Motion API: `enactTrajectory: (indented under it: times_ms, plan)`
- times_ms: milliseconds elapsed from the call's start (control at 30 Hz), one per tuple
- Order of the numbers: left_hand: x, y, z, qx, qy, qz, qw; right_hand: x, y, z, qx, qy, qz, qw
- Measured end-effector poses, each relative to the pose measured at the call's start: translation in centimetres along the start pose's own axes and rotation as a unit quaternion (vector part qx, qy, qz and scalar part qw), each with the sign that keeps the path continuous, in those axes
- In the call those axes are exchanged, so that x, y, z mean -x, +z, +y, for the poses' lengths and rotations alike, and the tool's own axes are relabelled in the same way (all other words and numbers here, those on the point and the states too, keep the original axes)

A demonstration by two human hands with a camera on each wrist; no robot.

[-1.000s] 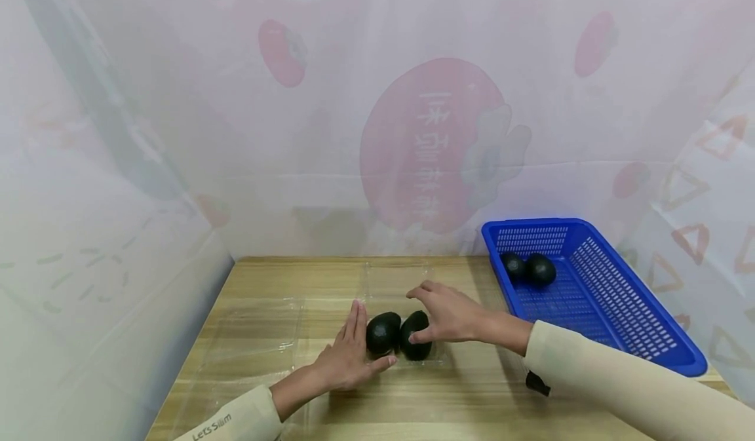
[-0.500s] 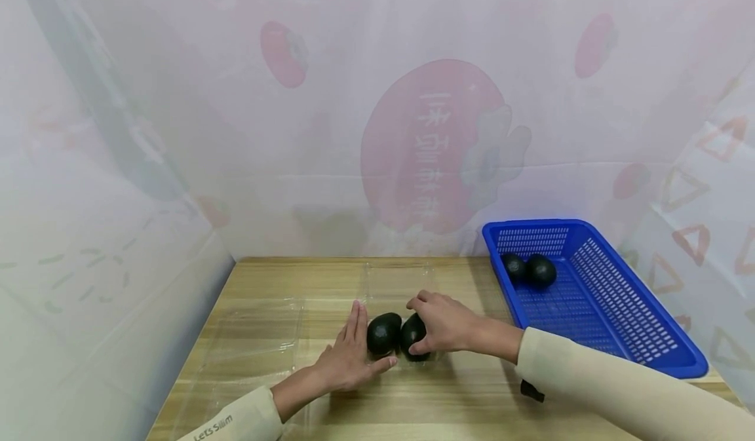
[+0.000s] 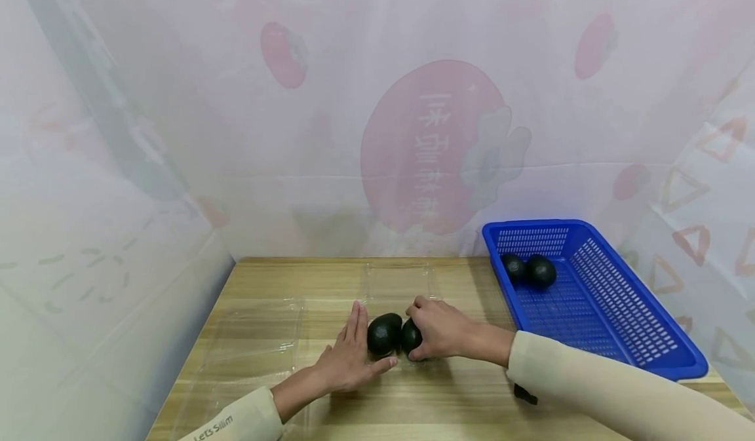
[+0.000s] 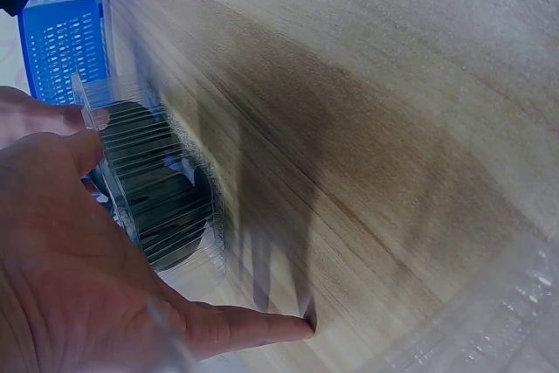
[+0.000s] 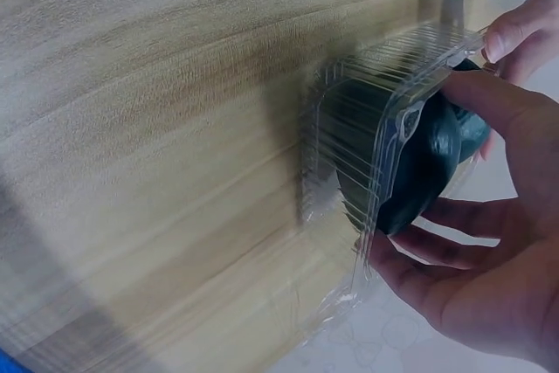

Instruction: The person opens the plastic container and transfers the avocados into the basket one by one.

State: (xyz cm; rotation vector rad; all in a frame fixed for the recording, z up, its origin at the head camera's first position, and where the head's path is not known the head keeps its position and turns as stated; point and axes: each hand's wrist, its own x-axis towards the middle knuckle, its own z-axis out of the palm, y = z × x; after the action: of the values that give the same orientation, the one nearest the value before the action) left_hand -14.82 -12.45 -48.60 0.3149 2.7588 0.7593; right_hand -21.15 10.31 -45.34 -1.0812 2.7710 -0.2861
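Two dark green avocados sit side by side in a clear plastic clamshell box (image 5: 419, 57). My left hand (image 3: 349, 362) lies along the box's left side with fingers extended, its thumb at the near edge, beside the left avocado (image 3: 384, 335). From above, my right hand (image 3: 444, 329) holds the right avocado (image 3: 409, 338), thumb at the near side and fingers at the far side. In the right wrist view its fingers bend round this avocado (image 5: 426, 163) at the box's rim. The hand covers part of the fruit. The transparent lid stands open behind.
On the right is a blue perforated basket (image 3: 533, 222) with two more avocados (image 3: 531, 270) in its far left corner. Clear plastic boxes (image 3: 253, 326) lie on the left of the wooden table (image 3: 472, 402). Printed cloth (image 3: 283, 185) walls the back and sides.
My right hand has moved slightly left and down, its fingers closing over the right avocado and covering more of it. The left hand stays in place.
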Motion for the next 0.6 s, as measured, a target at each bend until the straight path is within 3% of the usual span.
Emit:
enactTrajectory:
  times_ms: [367,600]
  plan:
    - [0.3,-0.6,0.7,-0.003,-0.012,-0.01,0.9999,-0.7,0.3,-0.2,-0.012,-0.003,-0.014,0.9998]
    - [-0.7,0.9,-1.1,-0.002,0.003,0.004,1.0,-1.6,0.7,-0.3,-0.039,0.015,-0.036,0.9985]
